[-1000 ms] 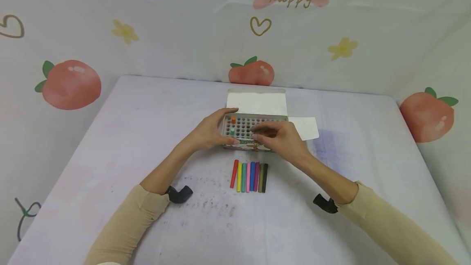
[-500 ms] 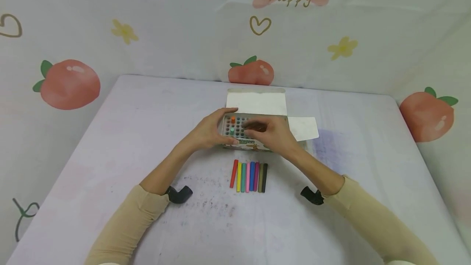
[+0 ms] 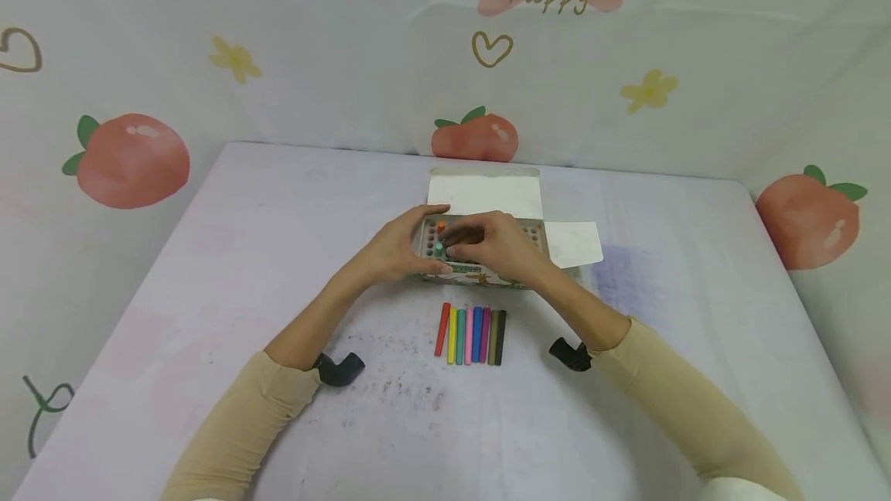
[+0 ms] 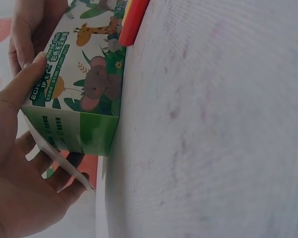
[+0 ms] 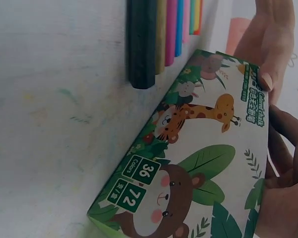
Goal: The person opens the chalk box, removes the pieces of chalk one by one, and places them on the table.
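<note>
An opened chalk box [image 3: 476, 275] printed with animals stands on the table, its top full of round holes. My left hand [image 3: 393, 250] grips its left end, thumb on the front edge and fingers round the back. Over the holes reaches my right hand [image 3: 497, 244], thumb and forefinger slightly apart, no chalk visible between them. Its fingertips are close to a mint chalk [image 3: 438, 249] standing up from the box; an orange chalk [image 3: 442, 226] stands behind it. In the right wrist view, the box's front panel [image 5: 198, 148] hides most of that hand's fingers.
In front of the box lies a row of coloured chalk sticks, from a red chalk [image 3: 442, 329] at left to a black chalk [image 3: 501, 337] at right. The white lid [image 3: 485, 193] is folded back, and a side flap [image 3: 574, 243] sticks out right.
My right hand has moved left across the box's holes, closer to the mint and orange chalks. The left hand, the box and the row of chalks have stayed put.
</note>
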`<state>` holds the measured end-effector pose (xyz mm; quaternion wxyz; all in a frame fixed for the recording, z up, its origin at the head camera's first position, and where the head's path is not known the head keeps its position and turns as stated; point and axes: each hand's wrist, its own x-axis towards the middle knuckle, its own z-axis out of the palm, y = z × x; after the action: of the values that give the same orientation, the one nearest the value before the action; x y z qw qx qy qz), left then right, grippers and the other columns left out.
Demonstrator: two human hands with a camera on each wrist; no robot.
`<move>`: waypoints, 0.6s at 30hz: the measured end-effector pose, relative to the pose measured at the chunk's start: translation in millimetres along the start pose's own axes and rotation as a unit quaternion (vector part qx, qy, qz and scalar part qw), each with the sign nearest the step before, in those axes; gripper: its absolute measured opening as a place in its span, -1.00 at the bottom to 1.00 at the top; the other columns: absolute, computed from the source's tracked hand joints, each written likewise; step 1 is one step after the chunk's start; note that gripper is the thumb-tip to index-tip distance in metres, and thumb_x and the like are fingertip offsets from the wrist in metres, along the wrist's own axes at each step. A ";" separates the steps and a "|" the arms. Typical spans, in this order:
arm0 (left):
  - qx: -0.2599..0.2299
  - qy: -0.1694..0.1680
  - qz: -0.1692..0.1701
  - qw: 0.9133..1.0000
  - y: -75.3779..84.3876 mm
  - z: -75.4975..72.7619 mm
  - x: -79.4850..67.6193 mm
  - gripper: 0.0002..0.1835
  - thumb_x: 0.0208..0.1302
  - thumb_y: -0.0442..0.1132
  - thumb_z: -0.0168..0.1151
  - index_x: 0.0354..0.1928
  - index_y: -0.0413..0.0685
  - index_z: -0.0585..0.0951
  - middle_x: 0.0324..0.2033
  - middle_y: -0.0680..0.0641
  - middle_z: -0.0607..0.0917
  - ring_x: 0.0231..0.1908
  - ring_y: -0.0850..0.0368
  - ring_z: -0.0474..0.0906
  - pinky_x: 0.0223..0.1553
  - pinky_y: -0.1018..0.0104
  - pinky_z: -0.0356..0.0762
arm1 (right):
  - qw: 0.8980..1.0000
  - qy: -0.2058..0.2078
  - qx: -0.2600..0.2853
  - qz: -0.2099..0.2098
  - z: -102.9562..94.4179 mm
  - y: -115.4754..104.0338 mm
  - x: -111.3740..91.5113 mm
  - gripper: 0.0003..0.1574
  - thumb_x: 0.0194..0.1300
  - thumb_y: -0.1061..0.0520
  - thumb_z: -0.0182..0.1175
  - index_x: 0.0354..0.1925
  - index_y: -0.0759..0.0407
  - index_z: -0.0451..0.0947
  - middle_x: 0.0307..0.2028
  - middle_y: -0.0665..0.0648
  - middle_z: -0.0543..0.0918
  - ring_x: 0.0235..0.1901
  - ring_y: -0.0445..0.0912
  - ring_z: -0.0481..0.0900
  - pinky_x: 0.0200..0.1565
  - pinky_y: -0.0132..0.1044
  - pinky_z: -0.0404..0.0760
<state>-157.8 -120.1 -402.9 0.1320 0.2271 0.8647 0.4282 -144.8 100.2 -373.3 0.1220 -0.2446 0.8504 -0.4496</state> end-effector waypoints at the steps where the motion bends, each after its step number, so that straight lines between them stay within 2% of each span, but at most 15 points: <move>1: 0.000 -0.001 0.001 1.000 0.1 0.1 0.1 0.01 0.01 -0.01 0.58 0.49 0.17 0.24 0.41 -0.04 0.31 0.34 0.00 0.25 0.29 -0.10 0.26 | 1.000 -0.001 0.000 0.004 -0.2 0.2 1.1 -0.74 0.31 0.19 0.33 -0.02 0.13 0.70 -0.19 0.00 0.75 -0.18 -0.15 0.69 -0.09 -0.23 0.63; 8: 0.003 0.000 0.010 1.000 0.8 -0.1 2.3 0.00 0.02 -0.01 0.57 0.49 0.16 0.24 0.41 -0.02 0.32 0.30 0.02 0.27 0.27 -0.07 0.29 | 0.999 -0.010 -0.038 0.018 0.5 2.0 6.3 -0.76 0.30 0.12 0.35 -0.05 0.06 0.72 -0.22 -0.07 0.75 -0.21 -0.19 0.66 -0.15 -0.26 0.61; 18: -0.003 0.001 0.009 1.000 -2.9 0.6 -0.3 0.01 0.01 -0.01 0.58 0.49 0.16 0.24 0.42 0.00 0.31 0.36 0.03 0.23 0.30 -0.08 0.26 | 0.998 -0.037 -0.038 0.025 5.3 6.0 12.1 -0.74 0.28 0.16 0.37 -0.04 0.10 0.74 -0.21 -0.06 0.74 -0.27 -0.19 0.65 -0.22 -0.29 0.60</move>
<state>-158.1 -121.3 -405.6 0.1280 0.2338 0.8615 0.4322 -154.7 92.9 -381.1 0.1550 -0.2440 0.8675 -0.4048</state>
